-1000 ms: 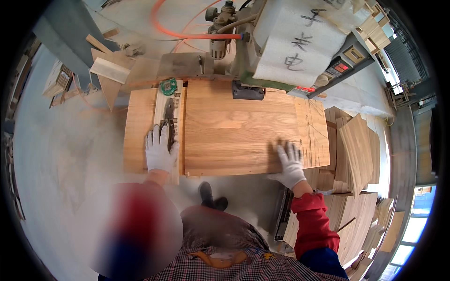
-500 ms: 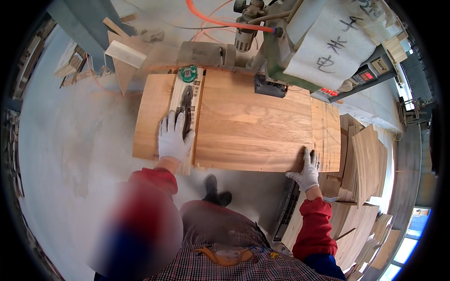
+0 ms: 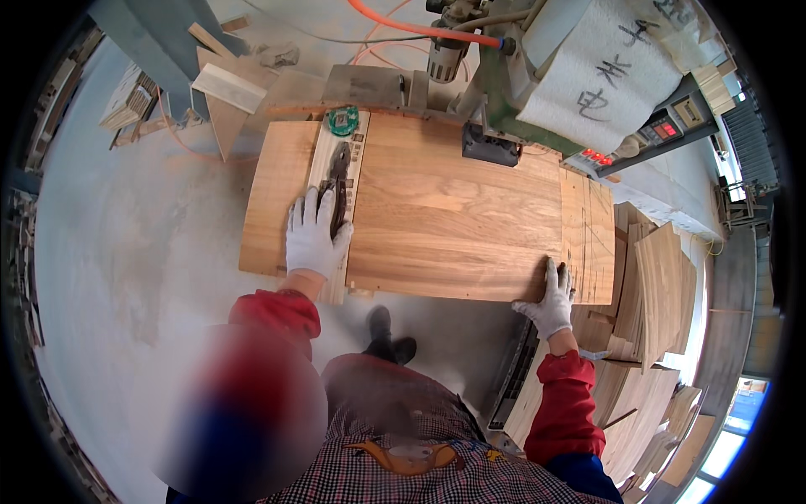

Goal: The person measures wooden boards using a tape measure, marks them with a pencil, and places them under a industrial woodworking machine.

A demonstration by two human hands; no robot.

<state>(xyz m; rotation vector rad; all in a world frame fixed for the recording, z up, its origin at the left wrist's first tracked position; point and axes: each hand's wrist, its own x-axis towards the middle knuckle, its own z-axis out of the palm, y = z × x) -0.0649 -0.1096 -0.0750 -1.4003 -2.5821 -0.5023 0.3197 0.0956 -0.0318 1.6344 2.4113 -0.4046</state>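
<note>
Both my hands wear pale work gloves. My left hand (image 3: pixel 317 239) lies flat with its fingers stretched out over a light wooden strip (image 3: pixel 333 290), beside and partly against dark pliers (image 3: pixel 339 172). A round green-rimmed item (image 3: pixel 342 123) sits at the strip's far end. To the right of the strip lies a wide wooden panel (image 3: pixel 453 210), its left edge close along the strip. My right hand (image 3: pixel 550 304) rests at the panel's near right corner, thumb spread and fingertips on the wood. Neither hand grips anything.
A green machine (image 3: pixel 529 109) with a black block (image 3: pixel 491 145) stands over the panel's far edge. An orange hose (image 3: pixel 420 29) runs into it. Stacked boards (image 3: pixel 659 286) stand at right. A control box (image 3: pixel 663 130) with red lights is at the far right. Wood offcuts (image 3: pixel 228 88) lie at far left.
The narrow dark gap between the panel and the strip has closed up, the panel having shifted slightly left. Both hands keep nearly the same places; the whole view has moved a little.
</note>
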